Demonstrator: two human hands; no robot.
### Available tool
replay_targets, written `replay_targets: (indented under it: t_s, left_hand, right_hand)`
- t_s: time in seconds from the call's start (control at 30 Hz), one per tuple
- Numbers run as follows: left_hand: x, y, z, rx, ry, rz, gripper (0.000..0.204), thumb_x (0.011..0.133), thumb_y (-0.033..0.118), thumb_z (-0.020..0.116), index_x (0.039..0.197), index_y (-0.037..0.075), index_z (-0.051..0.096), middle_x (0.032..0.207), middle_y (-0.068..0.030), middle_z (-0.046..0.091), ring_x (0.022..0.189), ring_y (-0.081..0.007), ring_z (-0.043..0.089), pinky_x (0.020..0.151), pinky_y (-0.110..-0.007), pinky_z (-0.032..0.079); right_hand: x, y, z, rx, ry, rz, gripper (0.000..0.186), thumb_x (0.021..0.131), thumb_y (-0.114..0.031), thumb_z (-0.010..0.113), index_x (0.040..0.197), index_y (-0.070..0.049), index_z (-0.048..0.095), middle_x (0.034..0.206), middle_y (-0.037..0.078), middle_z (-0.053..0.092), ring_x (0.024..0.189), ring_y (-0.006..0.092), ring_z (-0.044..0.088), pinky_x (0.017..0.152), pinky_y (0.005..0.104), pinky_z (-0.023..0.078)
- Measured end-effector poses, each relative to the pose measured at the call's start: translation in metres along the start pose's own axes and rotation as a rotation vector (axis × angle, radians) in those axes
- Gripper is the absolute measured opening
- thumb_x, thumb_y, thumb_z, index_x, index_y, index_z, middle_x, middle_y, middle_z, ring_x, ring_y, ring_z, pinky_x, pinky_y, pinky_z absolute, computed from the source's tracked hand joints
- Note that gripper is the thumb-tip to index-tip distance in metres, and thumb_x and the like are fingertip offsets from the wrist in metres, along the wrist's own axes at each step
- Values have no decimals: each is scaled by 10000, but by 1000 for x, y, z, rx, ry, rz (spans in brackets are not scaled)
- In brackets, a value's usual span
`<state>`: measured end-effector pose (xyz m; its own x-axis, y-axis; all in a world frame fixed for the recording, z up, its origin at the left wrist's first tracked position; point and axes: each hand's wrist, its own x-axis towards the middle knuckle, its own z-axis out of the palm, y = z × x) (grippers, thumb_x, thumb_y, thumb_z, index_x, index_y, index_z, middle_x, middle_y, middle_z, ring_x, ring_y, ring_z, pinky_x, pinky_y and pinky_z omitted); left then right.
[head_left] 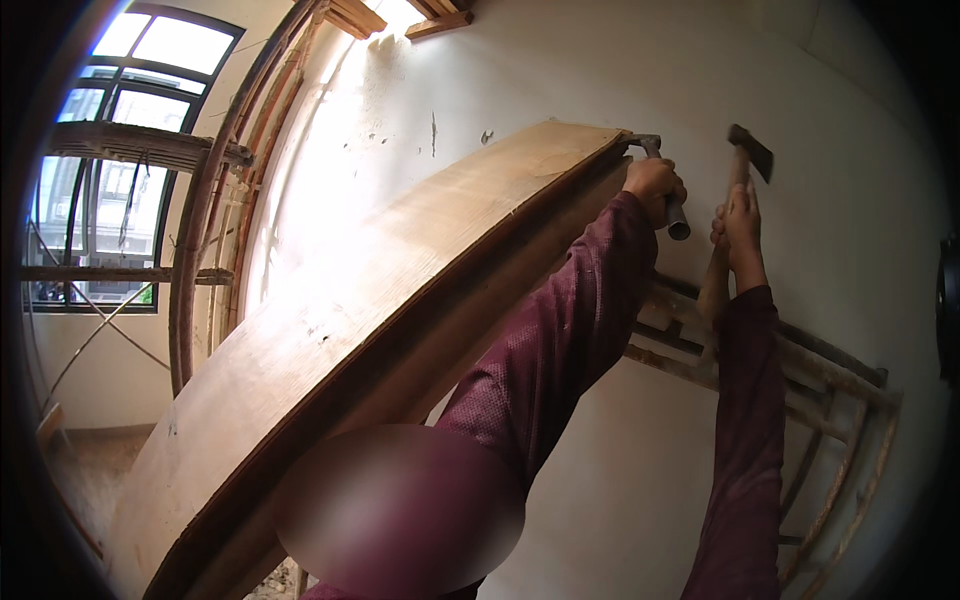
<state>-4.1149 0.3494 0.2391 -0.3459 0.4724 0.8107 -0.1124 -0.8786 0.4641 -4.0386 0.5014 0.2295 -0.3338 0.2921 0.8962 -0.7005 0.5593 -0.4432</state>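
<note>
A long pale wooden board with a dark edge runs from the lower left up to the wall. At its far upper end my left hand is closed around the handle of a metal hammer. The hammer's head lies against the board's end corner; whether it is wedged in there I cannot tell. To the right, my right hand grips the wooden handle of a hatchet. The hatchet's dark head is raised in front of the wall, apart from the hammer. Both my arms reach upward in maroon sleeves.
A pale wall with a few chips stands behind the board. Below my hands, a scaffold-like frame leans along the wall at the right. Wooden poles and a dark-framed window are at the left. Timber pieces hang overhead.
</note>
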Motion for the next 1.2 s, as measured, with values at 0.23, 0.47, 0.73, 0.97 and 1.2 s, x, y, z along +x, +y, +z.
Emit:
replay_targets:
  t_s: [0.23, 0.47, 0.73, 0.97, 1.2]
  left_hand:
    - [-16, 31, 2, 356, 68, 82, 32, 929, 23, 448, 897, 17, 446, 682, -24, 428, 508, -95, 432, 410, -216, 387]
    - [-25, 30, -7, 122, 67, -1, 82, 934, 17, 425, 853, 16, 425, 677, -17, 410, 508, -90, 418, 423, -226, 388]
    - [-15, 31, -11, -54, 11, -75, 122, 879, -52, 411, 800, 31, 454, 649, -12, 412, 482, -109, 425, 406, -271, 370]
    - [-27, 32, -12, 295, 14, 3, 13, 922, -23, 412, 921, -12, 420, 719, -24, 404, 544, -92, 405, 453, -212, 391]
    - [-35, 43, -2, 140, 12, -27, 30, 929, -7, 426, 919, -25, 448, 712, -31, 437, 540, -92, 434, 442, -216, 392]
  right_hand:
    - [-12, -1, 44, -55, -188, -174, 451, 989, -356, 388, 1411, -202, 343, 680, 11, 491, 468, 89, 457, 402, 257, 409]
    - [-22, -50, 38, -57, -36, -147, 522, 979, -311, 404, 1470, -217, 254, 650, 16, 470, 446, 93, 440, 390, 269, 412]
    - [-1, 14, 36, -108, -219, -240, 529, 979, -281, 433, 1467, -176, 259, 645, 19, 488, 473, 97, 471, 375, 270, 393]
    - [-21, -19, 38, -11, 31, -86, 561, 975, -296, 448, 1473, -170, 221, 604, 1, 440, 440, 101, 447, 370, 271, 391]
    - [3, 16, 52, -147, 143, -238, 557, 970, -348, 389, 1450, -113, 234, 767, 83, 524, 467, 135, 501, 401, 289, 442]
